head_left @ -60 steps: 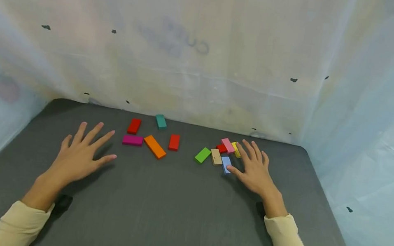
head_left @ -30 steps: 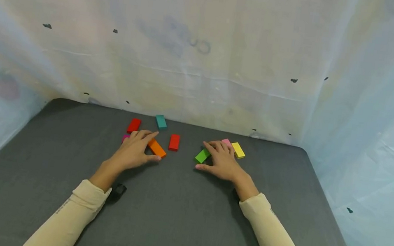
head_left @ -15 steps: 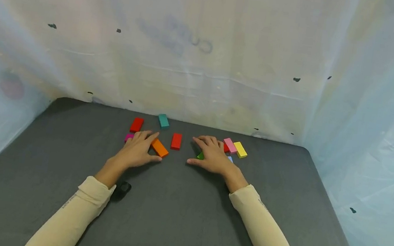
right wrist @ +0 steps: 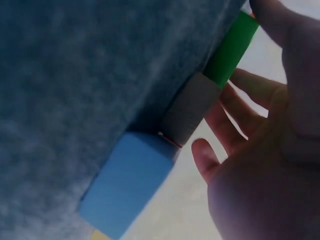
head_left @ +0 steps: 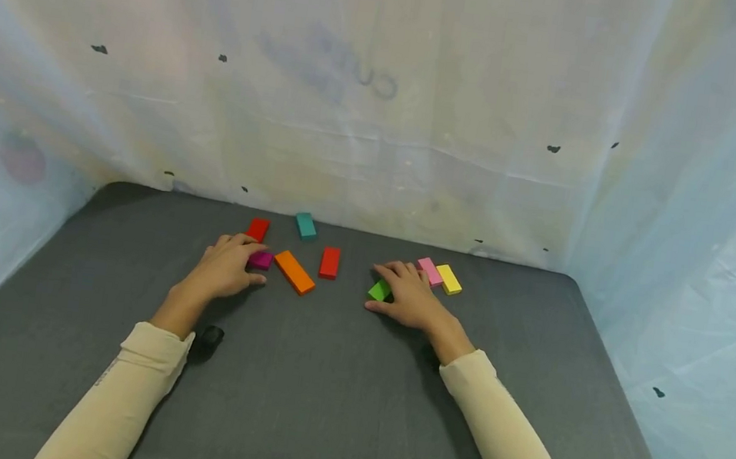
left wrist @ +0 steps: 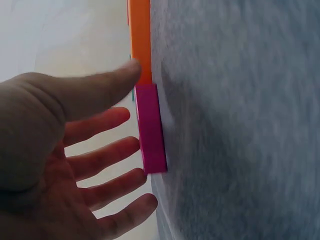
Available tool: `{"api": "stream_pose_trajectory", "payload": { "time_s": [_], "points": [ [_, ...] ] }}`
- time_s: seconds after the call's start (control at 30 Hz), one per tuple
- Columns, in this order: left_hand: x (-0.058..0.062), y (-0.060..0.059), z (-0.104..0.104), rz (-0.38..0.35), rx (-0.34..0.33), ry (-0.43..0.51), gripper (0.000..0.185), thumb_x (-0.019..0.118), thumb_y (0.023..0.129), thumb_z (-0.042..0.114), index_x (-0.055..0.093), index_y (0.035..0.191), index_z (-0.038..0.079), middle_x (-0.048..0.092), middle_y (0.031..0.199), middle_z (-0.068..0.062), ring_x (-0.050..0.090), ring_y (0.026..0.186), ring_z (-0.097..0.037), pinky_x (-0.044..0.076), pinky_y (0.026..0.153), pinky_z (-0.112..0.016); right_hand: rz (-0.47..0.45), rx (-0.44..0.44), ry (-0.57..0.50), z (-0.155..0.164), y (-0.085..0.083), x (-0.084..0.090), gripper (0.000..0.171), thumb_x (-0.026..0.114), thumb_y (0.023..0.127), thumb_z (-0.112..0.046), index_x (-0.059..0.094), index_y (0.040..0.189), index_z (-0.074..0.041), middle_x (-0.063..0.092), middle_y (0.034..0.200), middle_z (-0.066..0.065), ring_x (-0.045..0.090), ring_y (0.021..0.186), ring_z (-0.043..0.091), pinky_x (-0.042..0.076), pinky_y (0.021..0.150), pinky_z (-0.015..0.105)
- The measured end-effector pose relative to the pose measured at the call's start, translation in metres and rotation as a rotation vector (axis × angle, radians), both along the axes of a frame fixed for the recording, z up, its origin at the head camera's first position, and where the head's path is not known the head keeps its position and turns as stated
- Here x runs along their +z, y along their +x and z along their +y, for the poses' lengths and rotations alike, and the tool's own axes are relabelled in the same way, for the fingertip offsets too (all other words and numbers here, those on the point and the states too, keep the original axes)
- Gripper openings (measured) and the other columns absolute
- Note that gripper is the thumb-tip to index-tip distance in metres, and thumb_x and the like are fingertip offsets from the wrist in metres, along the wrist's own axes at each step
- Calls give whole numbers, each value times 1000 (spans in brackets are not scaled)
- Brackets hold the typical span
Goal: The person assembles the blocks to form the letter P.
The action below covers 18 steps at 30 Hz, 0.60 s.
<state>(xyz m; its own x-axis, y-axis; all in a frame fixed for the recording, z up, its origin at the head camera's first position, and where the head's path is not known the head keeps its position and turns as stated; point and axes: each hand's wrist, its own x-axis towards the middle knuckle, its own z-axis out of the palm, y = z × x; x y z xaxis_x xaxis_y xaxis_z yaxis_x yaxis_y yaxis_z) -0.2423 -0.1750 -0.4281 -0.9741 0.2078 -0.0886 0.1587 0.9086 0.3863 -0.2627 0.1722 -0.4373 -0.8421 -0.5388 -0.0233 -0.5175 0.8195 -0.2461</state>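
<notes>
My left hand [head_left: 219,268] hovers round the magenta block [head_left: 261,260], fingers spread apart behind it and thumb in front. In the left wrist view the magenta block [left wrist: 151,127] lies end to end with the orange block [left wrist: 141,40], and no finger is curled on it. Over the right-hand cluster, my right hand [head_left: 414,299] has its thumb and fingers parted around the green block [head_left: 379,290]. The right wrist view shows that green block [right wrist: 234,47], a dull beige block [right wrist: 190,110] and a light blue block [right wrist: 127,180]; the hand hides the latter two from the head view.
Red blocks [head_left: 329,263] and a teal block [head_left: 305,226] lie toward the back of the grey table [head_left: 316,409]. Pink [head_left: 430,271] and yellow [head_left: 448,280] blocks sit beyond my right hand. A pale hanging sheet [head_left: 376,168] borders the table's back and sides.
My left hand has shifted left from the orange block to the magenta one. My right hand came left over the cluster, then drew slightly back right. The blocks appear unmoved.
</notes>
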Motion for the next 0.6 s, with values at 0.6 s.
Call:
{"api": "stream_pose_trajectory", "payload": {
  "time_s": [0.6],
  "points": [
    [8,-3,-18,-63,-41,-23,60,72,85,21,49,138,7,61,103,-16,55,85,-26,45,73,-41,12,-7,15,14,1,-1,75,65,85,-52,39,147,-17,49,139,6,43,128,27,28,101,55]
  ]
}}
